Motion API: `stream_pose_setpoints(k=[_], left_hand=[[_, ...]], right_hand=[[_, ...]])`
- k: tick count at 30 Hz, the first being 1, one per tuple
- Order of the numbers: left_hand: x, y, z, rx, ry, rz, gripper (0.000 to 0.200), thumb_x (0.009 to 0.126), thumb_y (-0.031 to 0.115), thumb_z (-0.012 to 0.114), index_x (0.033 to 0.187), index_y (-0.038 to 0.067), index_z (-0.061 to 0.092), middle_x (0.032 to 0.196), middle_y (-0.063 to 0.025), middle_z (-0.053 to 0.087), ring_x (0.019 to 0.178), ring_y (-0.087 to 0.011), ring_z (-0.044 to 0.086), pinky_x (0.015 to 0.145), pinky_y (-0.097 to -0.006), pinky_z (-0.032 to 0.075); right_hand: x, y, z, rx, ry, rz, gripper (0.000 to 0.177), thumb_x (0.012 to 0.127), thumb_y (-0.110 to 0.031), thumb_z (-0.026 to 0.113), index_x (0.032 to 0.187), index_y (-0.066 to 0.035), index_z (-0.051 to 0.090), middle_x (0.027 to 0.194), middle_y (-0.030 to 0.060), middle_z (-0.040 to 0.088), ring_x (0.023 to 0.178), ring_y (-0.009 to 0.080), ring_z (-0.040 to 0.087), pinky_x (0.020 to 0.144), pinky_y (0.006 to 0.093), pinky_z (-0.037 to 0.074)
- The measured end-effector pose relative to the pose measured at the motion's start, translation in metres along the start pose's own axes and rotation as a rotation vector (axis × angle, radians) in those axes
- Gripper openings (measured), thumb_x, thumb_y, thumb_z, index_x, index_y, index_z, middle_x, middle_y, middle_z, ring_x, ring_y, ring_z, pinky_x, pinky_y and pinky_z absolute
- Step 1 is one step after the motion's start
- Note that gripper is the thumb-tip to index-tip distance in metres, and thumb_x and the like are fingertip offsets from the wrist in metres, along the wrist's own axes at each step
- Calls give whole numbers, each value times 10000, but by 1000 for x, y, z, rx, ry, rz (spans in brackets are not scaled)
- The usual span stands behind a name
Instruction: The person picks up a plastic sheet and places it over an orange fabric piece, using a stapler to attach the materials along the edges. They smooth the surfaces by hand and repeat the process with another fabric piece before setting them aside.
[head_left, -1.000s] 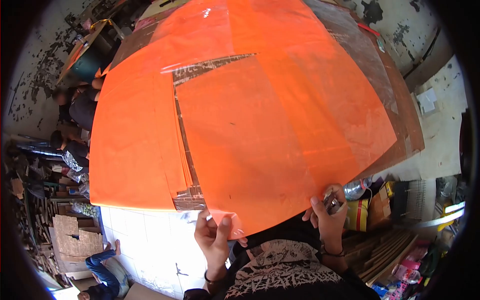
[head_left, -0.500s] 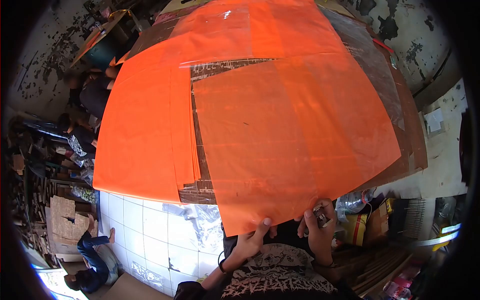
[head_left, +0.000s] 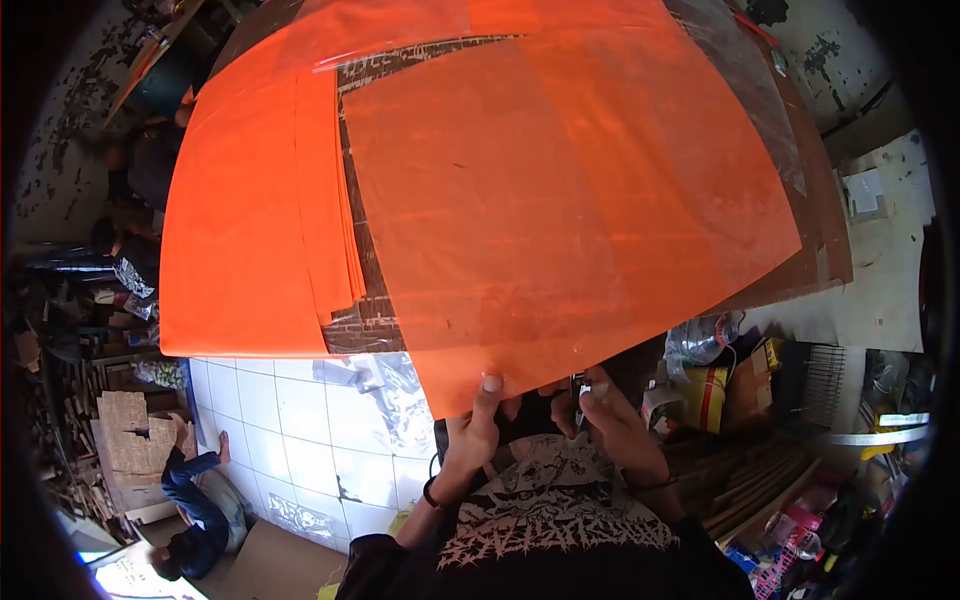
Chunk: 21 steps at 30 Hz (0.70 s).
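A large orange sheet lies on a brown table, over other orange sheets. A stack of orange sheets lies to its left. My left hand pinches the near corner of the large sheet, thumb on top. My right hand is just under the sheet's near edge and grips a small metal tool.
Clear plastic film covers the table's far right. A white tiled floor lies below left, with a person sitting on it. Other people sit at far left. A plastic bottle, boxes and wooden strips are at the right.
My left hand slid right along the sheet's near edge to its corner. My right hand dropped below the edge and moved left. The view shifted so the sheets sit higher.
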<state>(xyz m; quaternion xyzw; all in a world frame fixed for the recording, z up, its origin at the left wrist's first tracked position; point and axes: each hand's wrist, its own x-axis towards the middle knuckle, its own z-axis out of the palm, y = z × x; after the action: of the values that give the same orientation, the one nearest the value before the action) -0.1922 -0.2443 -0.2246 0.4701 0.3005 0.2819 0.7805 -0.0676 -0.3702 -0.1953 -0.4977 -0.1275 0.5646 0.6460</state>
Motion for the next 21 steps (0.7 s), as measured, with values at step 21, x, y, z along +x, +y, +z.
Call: stream_pose_setpoints(k=[21], left_hand=[[8,5,25,109,-22,-236,253,955,248,572,870,12,599,679,34,513,574,-39,433,504,-206,332]], right_hand=[[17,9,4,-35,452,-426,396,854,-241,691,1077,-28,444,763,53,560,497,72,449,432,203,336]])
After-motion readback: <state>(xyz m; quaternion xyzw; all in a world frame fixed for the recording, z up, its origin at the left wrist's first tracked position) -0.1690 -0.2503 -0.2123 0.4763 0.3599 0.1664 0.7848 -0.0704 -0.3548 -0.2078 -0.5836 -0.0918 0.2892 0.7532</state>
